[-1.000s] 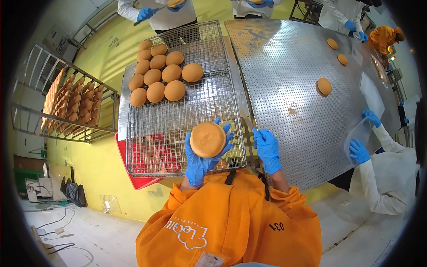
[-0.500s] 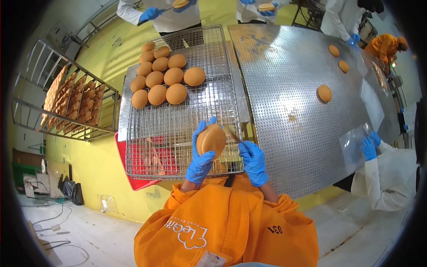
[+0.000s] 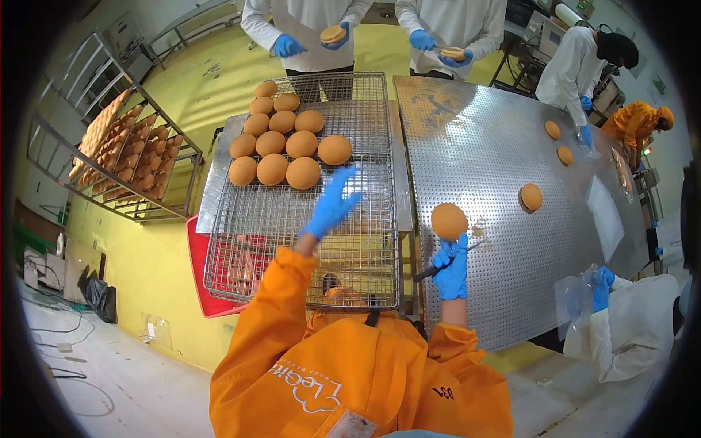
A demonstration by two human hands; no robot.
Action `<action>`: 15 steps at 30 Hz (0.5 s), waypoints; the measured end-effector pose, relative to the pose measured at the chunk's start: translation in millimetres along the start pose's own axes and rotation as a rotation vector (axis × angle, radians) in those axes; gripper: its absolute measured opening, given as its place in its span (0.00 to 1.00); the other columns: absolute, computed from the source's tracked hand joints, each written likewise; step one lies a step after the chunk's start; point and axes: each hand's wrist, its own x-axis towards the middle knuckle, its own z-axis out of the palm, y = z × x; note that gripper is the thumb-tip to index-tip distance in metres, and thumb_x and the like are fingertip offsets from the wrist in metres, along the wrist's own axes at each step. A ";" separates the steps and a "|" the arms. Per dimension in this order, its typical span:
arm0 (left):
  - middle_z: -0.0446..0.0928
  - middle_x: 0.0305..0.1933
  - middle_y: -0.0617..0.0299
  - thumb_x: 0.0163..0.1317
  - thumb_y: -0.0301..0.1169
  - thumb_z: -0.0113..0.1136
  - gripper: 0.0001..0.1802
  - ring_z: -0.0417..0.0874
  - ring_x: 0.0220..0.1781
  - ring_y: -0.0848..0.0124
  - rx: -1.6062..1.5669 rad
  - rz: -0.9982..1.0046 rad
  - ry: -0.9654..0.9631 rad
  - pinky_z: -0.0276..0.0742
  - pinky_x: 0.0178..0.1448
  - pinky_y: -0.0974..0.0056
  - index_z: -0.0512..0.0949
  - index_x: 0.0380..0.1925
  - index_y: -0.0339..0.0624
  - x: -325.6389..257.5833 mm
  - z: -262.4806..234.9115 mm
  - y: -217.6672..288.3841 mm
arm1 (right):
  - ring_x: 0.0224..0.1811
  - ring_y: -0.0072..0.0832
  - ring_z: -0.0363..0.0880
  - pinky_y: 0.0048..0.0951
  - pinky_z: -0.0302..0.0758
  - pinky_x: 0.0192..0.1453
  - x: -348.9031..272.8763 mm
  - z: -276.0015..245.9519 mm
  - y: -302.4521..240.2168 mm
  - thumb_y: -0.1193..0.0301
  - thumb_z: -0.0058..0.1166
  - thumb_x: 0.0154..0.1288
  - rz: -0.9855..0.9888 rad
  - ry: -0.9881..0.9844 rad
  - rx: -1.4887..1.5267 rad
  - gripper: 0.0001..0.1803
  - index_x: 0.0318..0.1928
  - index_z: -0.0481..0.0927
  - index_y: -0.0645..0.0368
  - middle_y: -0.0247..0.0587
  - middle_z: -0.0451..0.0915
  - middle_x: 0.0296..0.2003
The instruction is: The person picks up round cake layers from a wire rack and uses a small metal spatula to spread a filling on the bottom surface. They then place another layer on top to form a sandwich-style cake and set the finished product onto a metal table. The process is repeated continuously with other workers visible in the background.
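Note:
My left hand (image 3: 333, 206), in a blue glove, is stretched over the wire rack (image 3: 248, 219) with fingers spread and nothing in it. Just beyond its fingertips lie several round brown buns (image 3: 302, 174), grouped on the rack's far left part. My right hand (image 3: 451, 271), also gloved, is closed around a small knife (image 3: 425, 274) with a dark handle; its thin blade points to the right. The fingertips of that hand touch the near edge of a round bun (image 3: 449, 221) on the perforated metal table (image 3: 504, 285).
Three other buns (image 3: 531, 197) lie farther right on the metal table, near a clear plastic sheet (image 3: 605, 219). A red crate (image 3: 201, 270) is beneath the rack. At left stands a trolley (image 3: 197, 157) loaded with bun trays. Co-workers in white (image 3: 314, 36) stand around the tables.
The bun from my left hand is now on the metal table by my right hand, which moved right with the knife. My emptied left hand moved forward toward the buns on the rack.

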 end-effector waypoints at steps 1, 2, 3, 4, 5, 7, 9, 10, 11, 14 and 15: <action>0.63 0.65 0.41 0.56 0.41 0.65 0.38 0.64 0.66 0.45 0.337 0.017 0.083 0.61 0.68 0.48 0.62 0.65 0.48 16.1 -10.0 -18.5 | 0.16 0.15 0.58 0.19 0.62 0.18 -1.9 -2.6 -0.5 0.56 0.48 0.72 0.014 0.041 -0.067 0.18 0.48 0.76 0.59 0.28 0.73 0.25; 0.62 0.62 0.38 0.50 0.40 0.69 0.43 0.65 0.61 0.41 0.625 -0.193 0.052 0.62 0.63 0.45 0.60 0.65 0.50 32.8 -19.6 -20.5 | 0.15 0.15 0.56 0.19 0.61 0.18 -5.4 -2.7 3.7 0.57 0.47 0.72 0.027 0.084 -0.132 0.18 0.47 0.77 0.59 0.29 0.75 0.27; 0.61 0.63 0.36 0.53 0.44 0.67 0.43 0.65 0.62 0.41 0.768 -0.307 0.057 0.59 0.67 0.43 0.57 0.68 0.53 44.6 -29.6 -10.7 | 0.15 0.15 0.55 0.19 0.61 0.18 -9.7 -1.9 10.4 0.57 0.47 0.73 0.037 0.133 -0.193 0.17 0.47 0.77 0.59 0.29 0.77 0.28; 0.62 0.61 0.38 0.54 0.49 0.64 0.42 0.64 0.63 0.42 1.046 -0.232 0.333 0.56 0.70 0.43 0.59 0.67 0.56 27.4 -42.0 -58.7 | 0.16 0.14 0.57 0.19 0.61 0.18 -26.8 29.0 21.3 0.58 0.45 0.73 0.116 0.033 -0.264 0.18 0.47 0.77 0.60 0.33 0.82 0.37; 0.63 0.61 0.38 0.53 0.51 0.65 0.43 0.64 0.64 0.42 0.991 -0.296 0.241 0.53 0.71 0.41 0.60 0.67 0.55 27.1 -45.2 -59.4 | 0.16 0.14 0.57 0.19 0.61 0.18 -30.5 27.7 24.8 0.59 0.45 0.73 0.177 -0.030 -0.341 0.18 0.48 0.77 0.61 0.34 0.82 0.39; 0.64 0.61 0.38 0.50 0.54 0.65 0.45 0.63 0.65 0.42 0.883 -0.424 0.060 0.48 0.73 0.38 0.61 0.67 0.54 24.7 -47.5 -58.9 | 0.16 0.14 0.57 0.19 0.62 0.17 -40.8 20.8 30.8 0.60 0.45 0.73 0.304 -0.164 -0.495 0.17 0.48 0.77 0.61 0.37 0.82 0.43; 0.63 0.63 0.40 0.50 0.53 0.66 0.45 0.68 0.62 0.44 0.709 -0.452 -0.044 0.58 0.69 0.38 0.61 0.67 0.55 14.0 -39.7 -42.9 | 0.15 0.13 0.59 0.19 0.63 0.16 -51.0 21.6 38.4 0.56 0.42 0.74 0.269 -0.188 -0.567 0.21 0.48 0.78 0.62 0.35 0.82 0.38; 0.63 0.63 0.40 0.51 0.54 0.65 0.45 0.69 0.60 0.44 0.558 -0.432 -0.056 0.62 0.67 0.38 0.60 0.68 0.55 2.8 -34.6 -35.9 | 0.15 0.13 0.59 0.18 0.63 0.16 -53.6 21.9 41.2 0.54 0.41 0.75 0.246 -0.209 -0.604 0.23 0.48 0.78 0.62 0.34 0.81 0.36; 0.63 0.64 0.41 0.52 0.55 0.64 0.45 0.71 0.59 0.44 0.408 -0.412 -0.068 0.65 0.66 0.39 0.60 0.68 0.56 -9.9 -28.2 -26.9 | 0.15 0.13 0.59 0.18 0.63 0.16 -56.1 22.4 43.8 0.52 0.40 0.75 0.224 -0.229 -0.640 0.25 0.47 0.78 0.62 0.34 0.81 0.34; 0.64 0.65 0.44 0.54 0.56 0.63 0.45 0.71 0.62 0.48 -0.884 -0.523 0.149 0.70 0.66 0.42 0.59 0.68 0.51 -41.2 6.5 25.3 | 0.15 0.13 0.61 0.17 0.64 0.16 -60.8 21.5 43.6 0.44 0.38 0.74 0.167 -0.247 -0.717 0.30 0.40 0.78 0.60 0.31 0.78 0.26; 0.63 0.66 0.44 0.54 0.58 0.62 0.46 0.71 0.64 0.49 -1.290 -0.584 0.172 0.69 0.68 0.42 0.59 0.68 0.50 -49.8 8.5 50.2 | 0.15 0.13 0.61 0.17 0.64 0.16 -64.3 20.8 42.5 0.44 0.38 0.73 0.154 -0.244 -0.719 0.30 0.38 0.77 0.60 0.31 0.78 0.25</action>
